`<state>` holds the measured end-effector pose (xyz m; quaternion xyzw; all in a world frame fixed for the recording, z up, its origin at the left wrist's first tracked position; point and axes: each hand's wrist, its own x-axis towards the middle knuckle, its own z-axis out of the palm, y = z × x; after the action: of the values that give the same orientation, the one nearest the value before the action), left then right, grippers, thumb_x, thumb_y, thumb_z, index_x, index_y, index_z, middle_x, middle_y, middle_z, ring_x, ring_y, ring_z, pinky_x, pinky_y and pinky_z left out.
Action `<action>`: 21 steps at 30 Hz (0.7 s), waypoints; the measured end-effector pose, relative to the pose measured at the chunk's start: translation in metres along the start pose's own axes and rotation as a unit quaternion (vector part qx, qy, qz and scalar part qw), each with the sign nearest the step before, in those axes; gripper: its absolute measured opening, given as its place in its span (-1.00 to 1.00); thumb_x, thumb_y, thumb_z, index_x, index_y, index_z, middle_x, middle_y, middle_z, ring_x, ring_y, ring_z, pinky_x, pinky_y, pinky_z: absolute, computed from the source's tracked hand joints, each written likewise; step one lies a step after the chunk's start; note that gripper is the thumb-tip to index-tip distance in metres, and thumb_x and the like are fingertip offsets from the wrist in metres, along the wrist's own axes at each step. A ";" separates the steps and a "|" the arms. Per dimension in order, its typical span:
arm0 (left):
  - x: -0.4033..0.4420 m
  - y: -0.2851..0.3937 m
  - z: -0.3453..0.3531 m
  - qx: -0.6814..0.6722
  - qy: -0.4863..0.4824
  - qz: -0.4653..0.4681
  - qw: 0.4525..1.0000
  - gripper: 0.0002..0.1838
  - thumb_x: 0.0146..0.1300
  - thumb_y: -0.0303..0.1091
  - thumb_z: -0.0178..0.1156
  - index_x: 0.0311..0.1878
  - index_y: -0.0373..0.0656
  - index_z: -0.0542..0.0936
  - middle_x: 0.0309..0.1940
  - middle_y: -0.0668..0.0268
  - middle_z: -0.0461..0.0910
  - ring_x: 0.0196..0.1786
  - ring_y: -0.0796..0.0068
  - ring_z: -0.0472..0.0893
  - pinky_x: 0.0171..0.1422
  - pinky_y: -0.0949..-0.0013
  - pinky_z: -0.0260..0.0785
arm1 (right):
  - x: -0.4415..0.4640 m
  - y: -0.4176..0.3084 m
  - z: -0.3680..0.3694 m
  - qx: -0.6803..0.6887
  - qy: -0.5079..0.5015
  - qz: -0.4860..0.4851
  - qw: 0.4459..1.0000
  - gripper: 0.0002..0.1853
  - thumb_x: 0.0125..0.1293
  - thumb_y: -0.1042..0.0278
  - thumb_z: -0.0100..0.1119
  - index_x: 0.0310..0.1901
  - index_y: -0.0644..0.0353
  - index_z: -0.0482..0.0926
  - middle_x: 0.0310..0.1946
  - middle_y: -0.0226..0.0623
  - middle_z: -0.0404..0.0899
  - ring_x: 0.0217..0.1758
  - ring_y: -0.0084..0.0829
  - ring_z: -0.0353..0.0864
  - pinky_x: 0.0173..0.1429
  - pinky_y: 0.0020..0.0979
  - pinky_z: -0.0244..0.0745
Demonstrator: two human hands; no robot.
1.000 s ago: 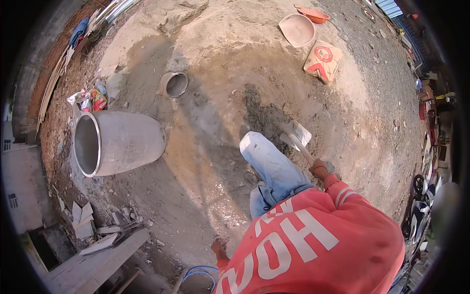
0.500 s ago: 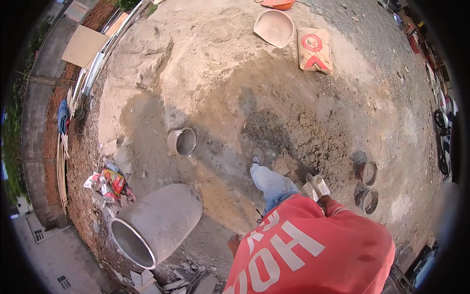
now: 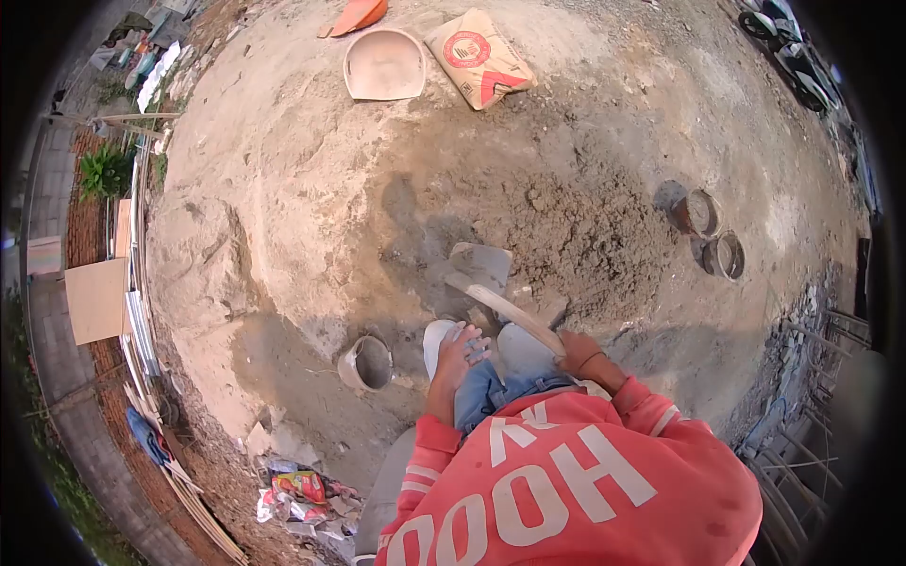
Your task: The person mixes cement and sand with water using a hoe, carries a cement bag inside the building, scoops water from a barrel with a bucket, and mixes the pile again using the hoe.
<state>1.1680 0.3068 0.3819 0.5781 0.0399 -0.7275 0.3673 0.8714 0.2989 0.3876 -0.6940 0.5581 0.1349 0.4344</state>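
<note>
My right hand (image 3: 583, 355) is wrapped round the wooden handle (image 3: 514, 311) of a shovel. The metal blade (image 3: 483, 262) lies on the ground ahead of my knees, at the left edge of a heap of wet grey-brown mix (image 3: 599, 236). My left hand (image 3: 462, 349) is by my left knee, its dusty fingers apart, with nothing in them; it does not touch the handle.
A bucket (image 3: 366, 364) stands left of my knees. Two more buckets (image 3: 725, 256) are at the right. A paper sack (image 3: 481, 58) and a pale basin (image 3: 385, 66) lie at the top. Litter (image 3: 300, 486) and part of a large grey vessel (image 3: 385, 491) are at lower left.
The view has turned, so the sack and basin now appear further left. My left hand has come forward to my knee. The shovel blade has swung left, in front of my knees.
</note>
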 end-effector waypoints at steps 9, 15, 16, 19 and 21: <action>0.220 0.088 -0.056 -0.092 0.164 -0.016 0.982 -0.86 0.24 -0.40 0.29 -0.24 -0.14 0.50 -0.58 0.40 0.41 -0.58 0.50 0.40 -0.50 0.30 0.34 | 0.052 -0.146 -0.001 0.045 -0.066 0.079 0.994 -0.49 0.14 0.14 0.27 0.07 0.09 0.32 -0.40 0.08 0.62 -0.32 0.19 0.62 -0.23 0.12 0.52; 0.383 0.192 -0.074 0.035 0.087 0.007 0.996 -0.84 0.24 -0.48 0.23 -0.35 -0.14 0.40 -0.62 0.40 0.36 -0.68 0.57 0.32 -0.62 0.38 0.20 | 0.221 -0.218 0.070 0.241 0.031 0.205 0.948 -0.53 0.13 0.22 0.28 0.02 0.15 0.35 -0.42 0.12 0.62 -0.30 0.21 0.62 -0.19 0.10 0.53; 0.383 0.228 -0.042 0.083 0.103 0.014 0.991 -0.84 0.24 -0.47 0.23 -0.35 -0.17 0.41 -0.62 0.40 0.36 -0.68 0.57 0.33 -0.62 0.41 0.21 | 0.249 -0.223 0.078 0.261 0.066 0.194 0.943 -0.53 0.13 0.22 0.28 0.02 0.16 0.35 -0.41 0.13 0.62 -0.30 0.20 0.62 -0.19 0.10 0.52; 0.425 0.301 0.017 0.147 -0.016 0.122 0.981 -0.87 0.26 -0.50 0.20 -0.23 -0.23 0.42 -0.57 0.37 0.39 -0.64 0.57 0.38 -0.60 0.43 0.28 | 0.339 -0.224 0.067 0.335 0.156 0.147 0.918 -0.53 0.15 0.23 0.28 0.02 0.19 0.33 -0.40 0.13 0.62 -0.31 0.19 0.62 -0.19 0.10 0.50; 0.456 0.324 0.053 0.208 -0.064 0.206 0.954 -0.82 0.28 -0.47 0.19 -0.12 -0.26 0.41 -0.54 0.35 0.41 -0.64 0.55 0.39 -0.59 0.43 0.32 | 0.392 -0.210 0.053 0.388 0.209 0.104 0.892 -0.56 0.15 0.27 0.30 0.00 0.18 0.37 -0.35 0.16 0.60 -0.22 0.22 0.59 -0.20 0.07 0.48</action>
<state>1.2850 -0.1766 0.1208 0.5893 -0.2557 -0.6642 0.3823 1.2077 0.0807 0.1880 -0.4206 0.7131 -0.1960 0.5256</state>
